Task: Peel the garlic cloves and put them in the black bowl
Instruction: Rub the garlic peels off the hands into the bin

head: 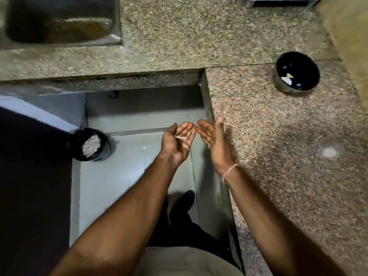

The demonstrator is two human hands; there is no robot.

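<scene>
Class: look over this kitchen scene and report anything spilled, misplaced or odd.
Papery garlic skins lie in the cupped left hand, held over the floor, short of the bin. A pale smudge marks the counter.

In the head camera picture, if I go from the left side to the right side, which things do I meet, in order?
Black bin on the floor → left hand cupping garlic skins → right hand, open → black bowl on the granite counter.

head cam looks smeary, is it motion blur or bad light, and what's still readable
Head view: motion blur smears the right hand and the granite counter; the left hand is a little sharper, with pale peel scraps on its palm. Lighting is dim, the far left almost black. Wide-angle bending curves the counter edges. The black bowl is soft, something pale inside.
</scene>
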